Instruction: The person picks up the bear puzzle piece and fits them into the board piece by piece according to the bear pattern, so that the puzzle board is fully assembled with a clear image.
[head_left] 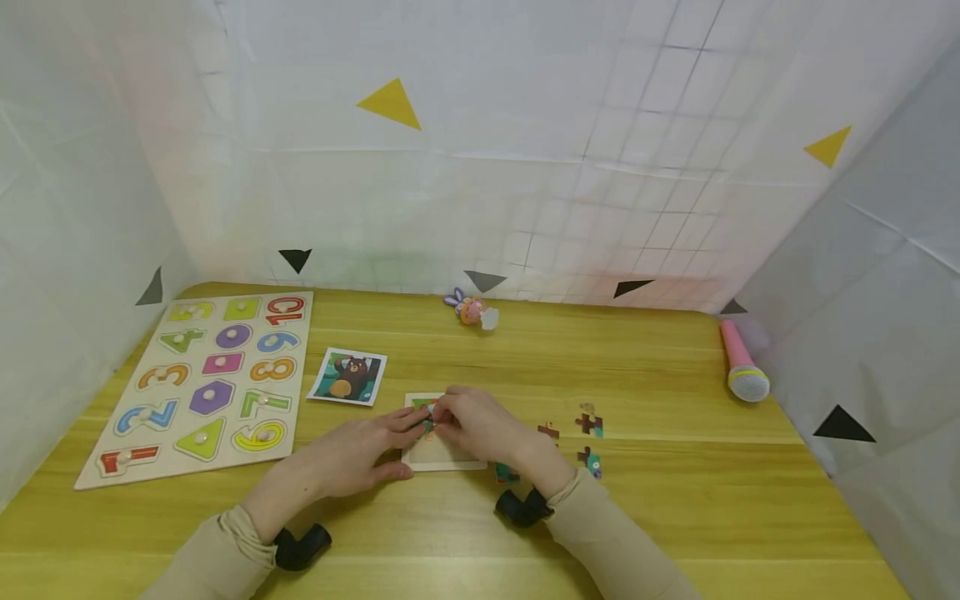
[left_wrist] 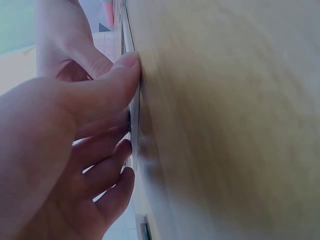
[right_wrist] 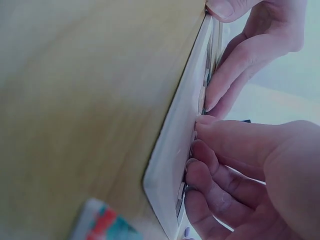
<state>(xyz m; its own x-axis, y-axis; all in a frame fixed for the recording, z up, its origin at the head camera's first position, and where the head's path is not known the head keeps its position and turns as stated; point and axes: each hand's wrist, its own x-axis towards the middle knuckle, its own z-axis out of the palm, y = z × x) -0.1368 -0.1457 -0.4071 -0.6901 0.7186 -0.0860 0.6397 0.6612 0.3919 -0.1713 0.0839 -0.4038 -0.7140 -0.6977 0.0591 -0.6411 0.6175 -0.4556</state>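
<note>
A small jigsaw puzzle tray with a pale rim lies flat on the table, a few colourful pieces set in its upper left part. My left hand rests at its left side, fingers stretched over the pieces and thumb by the near left corner. From the right, my right hand reaches over the tray and pinches a small puzzle piece, mostly covered by the fingertips. In the right wrist view, the thumb and curled fingers of this hand meet the tray's surface.
Loose puzzle pieces lie right of the tray, one partly under the right wrist. A bear picture card and a wooden number board are to the left. A bunny-eared toy lies behind; a pink microphone lies far right.
</note>
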